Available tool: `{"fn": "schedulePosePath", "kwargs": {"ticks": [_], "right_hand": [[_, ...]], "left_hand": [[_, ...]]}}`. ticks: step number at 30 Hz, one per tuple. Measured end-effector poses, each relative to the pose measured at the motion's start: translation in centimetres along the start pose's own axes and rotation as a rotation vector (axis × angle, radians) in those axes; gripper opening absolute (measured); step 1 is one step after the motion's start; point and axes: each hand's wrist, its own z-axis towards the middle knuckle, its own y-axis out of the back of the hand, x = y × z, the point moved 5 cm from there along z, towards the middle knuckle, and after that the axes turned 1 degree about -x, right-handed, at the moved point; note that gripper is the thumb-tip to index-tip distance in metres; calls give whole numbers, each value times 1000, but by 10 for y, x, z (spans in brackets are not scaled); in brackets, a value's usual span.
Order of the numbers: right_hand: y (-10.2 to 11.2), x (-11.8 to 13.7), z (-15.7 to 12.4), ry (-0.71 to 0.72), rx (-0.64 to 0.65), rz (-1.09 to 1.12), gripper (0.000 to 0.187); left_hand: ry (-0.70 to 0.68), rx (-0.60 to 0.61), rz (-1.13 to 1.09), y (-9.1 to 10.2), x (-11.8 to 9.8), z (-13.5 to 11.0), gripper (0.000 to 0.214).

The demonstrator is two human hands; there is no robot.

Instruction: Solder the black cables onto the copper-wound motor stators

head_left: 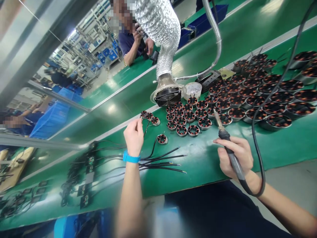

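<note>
My right hand (244, 153) grips a soldering iron (221, 129), its tip pointing up and left toward the motor stators with copper windings (204, 123). The iron's black cable bends round below my wrist. My left hand (133, 137), with a blue wristband (131, 157), is closed in a pinch beside a few small stators (155, 121) near the bench's back rail. Dark wires run by its fingertips; whatever lies between them is hidden. A single stator (162, 138) with a black cable sits to the right of this hand. Several black cables (170, 164) with stripped ends lie below it.
A foil exhaust duct (168, 29) ends in a fan hood (168, 94) above the bench. Behind the stators stand a white bowl (193, 90) and a black metal holder (210, 81). Circuit boards with cables (90, 178) lie left. A co-worker (131, 43) sits across.
</note>
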Motion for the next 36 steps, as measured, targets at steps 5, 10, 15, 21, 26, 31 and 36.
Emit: {"fn": "schedulePosePath", "kwargs": {"ticks": [5, 10, 15, 21, 26, 31, 36], "right_hand": [[-7, 1, 3, 7, 31, 11, 37], [-6, 5, 1, 42, 87, -5, 38], [-10, 16, 4, 11, 112, 58, 45], [-40, 44, 19, 49, 246, 250, 55], [-65, 59, 26, 112, 342, 341, 61], [-87, 64, 36, 28, 494, 417, 57], [-104, 68, 40, 66, 609, 516, 52]], "left_hand": [[-30, 222, 110, -27, 34, -15, 17], [-46, 143, 83, -39, 29, -24, 18], [-94, -39, -60, -11, -5, -32, 8], [-118, 465, 222, -45, -29, -50, 37], [13, 492, 66, -57, -17, -48, 18], [379, 452, -554, -46, -12, -56, 38], [449, 470, -819, -41, -21, -70, 40]]}}
